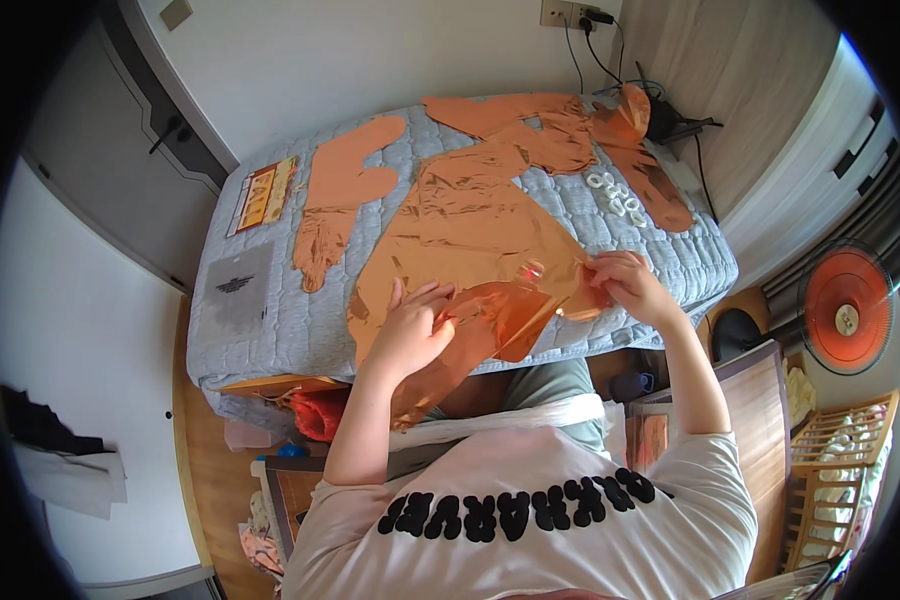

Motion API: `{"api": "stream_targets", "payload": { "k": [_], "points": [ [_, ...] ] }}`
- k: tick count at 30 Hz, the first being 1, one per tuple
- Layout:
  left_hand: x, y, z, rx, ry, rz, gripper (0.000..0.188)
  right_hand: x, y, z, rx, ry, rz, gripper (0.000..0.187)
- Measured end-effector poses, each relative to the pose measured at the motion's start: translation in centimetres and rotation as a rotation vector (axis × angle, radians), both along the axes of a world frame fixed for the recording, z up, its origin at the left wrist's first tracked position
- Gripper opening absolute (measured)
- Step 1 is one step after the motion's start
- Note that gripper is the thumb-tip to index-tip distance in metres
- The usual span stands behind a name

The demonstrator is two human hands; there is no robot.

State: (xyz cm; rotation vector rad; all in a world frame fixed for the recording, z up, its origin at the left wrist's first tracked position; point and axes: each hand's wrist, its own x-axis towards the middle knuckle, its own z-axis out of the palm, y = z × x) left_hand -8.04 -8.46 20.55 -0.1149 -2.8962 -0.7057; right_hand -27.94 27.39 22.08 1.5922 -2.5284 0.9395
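White shirt (545, 545) closest to camera, black lettering across it; lap runs under the near edge of the quilted grey mattress (295, 325). Big copper foil sheet (460, 225) lies on the mattress dead ahead, long axis running far-to-near, narrow end away, near end folded and partly hanging over the edge. Both hands already on it. Left hand (413, 328) sits over the near-left part, fingers bent on the foil; can't tell if it's pinching. Right hand (632, 287) has thumb and fingertips together on the right near edge. Loose curled fold bridges the gap between them. Other copper pieces (345, 175) lie beyond, left and far right. White rings (618, 200) just past right hand. Orange fan (847, 305) off right, well apart. Nothing blocks either hand.
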Motion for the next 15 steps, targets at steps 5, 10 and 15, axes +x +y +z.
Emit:
{"api": "stream_targets", "payload": {
  "k": [5, 10, 15],
  "points": [
    [0.3, 2.6, 1.8, -0.008, -0.033, 0.009, 0.036, 3.5, -2.8, 1.9, 0.01, -0.173, -0.18, 0.026],
    [0.3, 4.0, 1.4, 0.081, -0.018, -0.026, 0.033, 5.3, -4.3, 2.3, 0.019, -0.305, -0.28, 0.033],
    [0.0, 3.7, 1.9, 0.124, 0.227, -0.051, 0.021, 5.1, -3.5, 1.8, 0.029, -0.267, -0.206, 0.03]
  ]
}}
